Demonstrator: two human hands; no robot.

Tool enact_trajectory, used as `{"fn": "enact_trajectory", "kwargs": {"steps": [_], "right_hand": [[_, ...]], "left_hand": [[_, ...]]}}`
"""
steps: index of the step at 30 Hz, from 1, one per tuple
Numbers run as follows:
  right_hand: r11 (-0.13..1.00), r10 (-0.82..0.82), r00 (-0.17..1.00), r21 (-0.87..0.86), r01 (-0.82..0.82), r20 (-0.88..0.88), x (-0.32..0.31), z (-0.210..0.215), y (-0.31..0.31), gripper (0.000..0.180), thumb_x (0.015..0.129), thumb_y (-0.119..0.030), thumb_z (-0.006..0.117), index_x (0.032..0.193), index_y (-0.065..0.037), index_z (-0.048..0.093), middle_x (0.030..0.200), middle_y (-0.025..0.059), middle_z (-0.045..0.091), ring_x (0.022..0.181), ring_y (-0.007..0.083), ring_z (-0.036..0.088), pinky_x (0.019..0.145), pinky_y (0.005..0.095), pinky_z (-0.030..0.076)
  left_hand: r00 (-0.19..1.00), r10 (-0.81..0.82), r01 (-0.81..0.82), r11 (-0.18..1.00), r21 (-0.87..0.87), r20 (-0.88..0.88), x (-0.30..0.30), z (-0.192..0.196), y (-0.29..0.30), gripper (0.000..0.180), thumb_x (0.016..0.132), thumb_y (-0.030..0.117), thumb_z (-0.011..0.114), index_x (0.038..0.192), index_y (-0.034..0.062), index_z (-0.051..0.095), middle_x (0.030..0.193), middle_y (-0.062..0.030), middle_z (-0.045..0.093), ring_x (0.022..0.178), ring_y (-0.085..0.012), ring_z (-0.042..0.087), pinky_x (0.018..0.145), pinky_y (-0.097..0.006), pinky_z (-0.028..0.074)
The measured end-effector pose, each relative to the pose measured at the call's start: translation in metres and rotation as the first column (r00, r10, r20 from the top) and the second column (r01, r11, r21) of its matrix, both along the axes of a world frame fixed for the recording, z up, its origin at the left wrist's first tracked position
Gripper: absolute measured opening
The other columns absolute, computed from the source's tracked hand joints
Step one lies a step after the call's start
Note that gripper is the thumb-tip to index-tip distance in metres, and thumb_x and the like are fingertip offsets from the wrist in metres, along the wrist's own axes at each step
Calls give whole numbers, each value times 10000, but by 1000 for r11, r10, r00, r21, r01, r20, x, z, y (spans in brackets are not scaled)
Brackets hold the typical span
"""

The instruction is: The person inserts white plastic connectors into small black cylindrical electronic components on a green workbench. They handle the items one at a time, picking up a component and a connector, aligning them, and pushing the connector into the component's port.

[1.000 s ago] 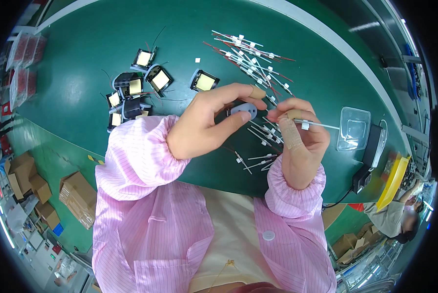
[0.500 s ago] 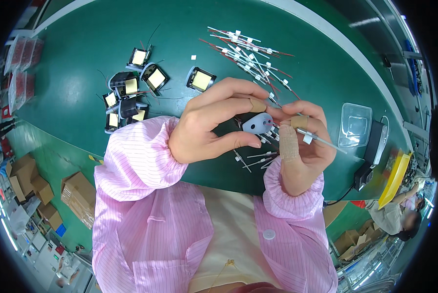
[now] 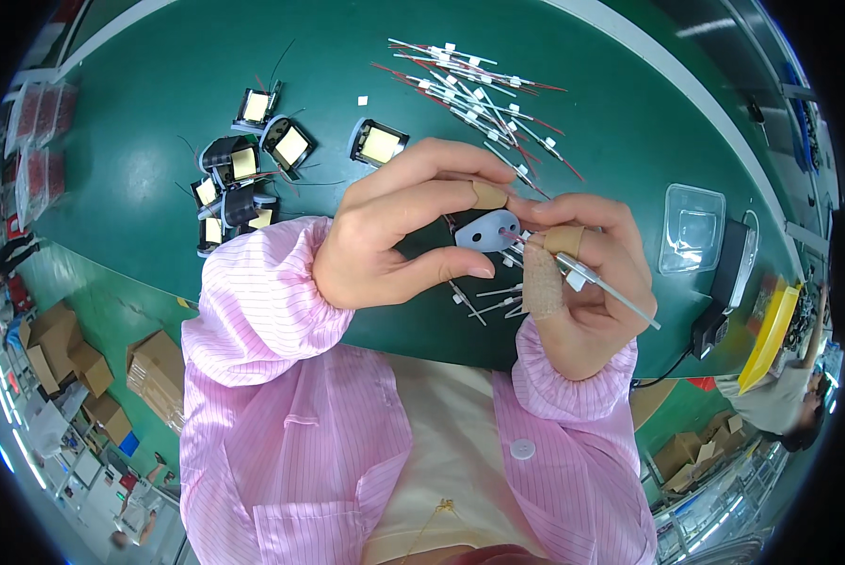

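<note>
My left hand (image 3: 389, 221) pinches a small rounded grey-blue plastic piece (image 3: 482, 234) with several holes in its face. Behind it something dark is mostly covered by my fingers. Opposite, my right hand (image 3: 587, 268) grips a thin white-sleeved wire (image 3: 613, 288) with a white tag, its far end sticking out past my palm. Thin reddish wire shows between the piece and my right fingertips, at a hole on the piece's right side; how deep it sits I cannot tell. Bandages wrap fingers of both hands. More tagged wires (image 3: 469, 303) lie beneath my hands.
Farther back lies a loose pile of tagged white and red wires (image 3: 483, 111). One black-and-grey part with a cream pad (image 3: 381, 143) sits alone; several similar parts (image 3: 243, 165) cluster left. At right are a clear plastic box (image 3: 692, 229), a black device (image 3: 729, 278) and a yellow bin (image 3: 769, 334).
The grey-blue piece and my left hand have shifted slightly left in view, as has the tabletop. My right hand has turned a little, and the wire now slopes more steeply.
</note>
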State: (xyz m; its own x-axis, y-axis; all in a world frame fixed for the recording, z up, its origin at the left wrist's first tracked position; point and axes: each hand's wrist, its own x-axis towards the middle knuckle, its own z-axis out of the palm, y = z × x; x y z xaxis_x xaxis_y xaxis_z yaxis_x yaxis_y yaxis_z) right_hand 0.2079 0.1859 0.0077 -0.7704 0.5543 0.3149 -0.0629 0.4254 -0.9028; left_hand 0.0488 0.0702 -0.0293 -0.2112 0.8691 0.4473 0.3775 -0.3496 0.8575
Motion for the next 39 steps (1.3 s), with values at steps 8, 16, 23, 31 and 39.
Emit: {"fn": "enact_trajectory", "kwargs": {"steps": [8, 16, 23, 31, 39], "right_hand": [[996, 2, 1000, 91, -2, 0, -3, -1, 1, 186, 693, 108, 710, 835, 40, 611, 967, 153, 618, 853, 255, 681, 679, 289, 547], [987, 1, 1000, 161, -2, 8, -4, -1, 2, 181, 685, 98, 717, 825, 46, 614, 959, 147, 623, 784, 232, 659, 636, 279, 533], [967, -22, 1000, 256, 19, 6, -7, 2, 0, 173, 673, 97, 718, 804, 47, 616, 924, 141, 630, 736, 224, 635, 592, 274, 514], [954, -61, 998, 296, 53, 18, -9, 1, -3, 184, 658, 91, 725, 799, 30, 623, 902, 126, 626, 705, 218, 619, 564, 273, 497], [976, -62, 995, 212, 43, 84, -7, -4, 2, 197, 650, 47, 742, 814, 7, 641, 853, 107, 594, 667, 200, 600, 556, 270, 467]], "left_hand": [[997, -2, 3, 1000, 13, -77, -2, -1, -1, 451, 783, 206, 753, 1065, -116, 609, 1196, -243, 532, 1034, -326, 609, 879, -391, 511], [991, 0, 5, 999, 32, -137, -5, 0, 0, 455, 790, 239, 745, 1053, -109, 613, 1185, -238, 546, 1013, -328, 620, 851, -384, 511], [988, 27, -20, 999, 48, -149, -3, 1, 0, 442, 765, 227, 758, 1043, -90, 625, 1153, -220, 570, 987, -314, 622, 819, -366, 515], [986, 15, -9, 999, 36, -167, -4, 1, 0, 481, 792, 271, 739, 1076, -97, 614, 1186, -234, 568, 1014, -317, 621, 839, -371, 511], [971, -161, 187, 972, -141, 174, -2, -4, -3, 532, 816, 224, 720, 1203, -97, 544, 1172, -229, 594, 1030, -343, 604, 902, -402, 466]]}}
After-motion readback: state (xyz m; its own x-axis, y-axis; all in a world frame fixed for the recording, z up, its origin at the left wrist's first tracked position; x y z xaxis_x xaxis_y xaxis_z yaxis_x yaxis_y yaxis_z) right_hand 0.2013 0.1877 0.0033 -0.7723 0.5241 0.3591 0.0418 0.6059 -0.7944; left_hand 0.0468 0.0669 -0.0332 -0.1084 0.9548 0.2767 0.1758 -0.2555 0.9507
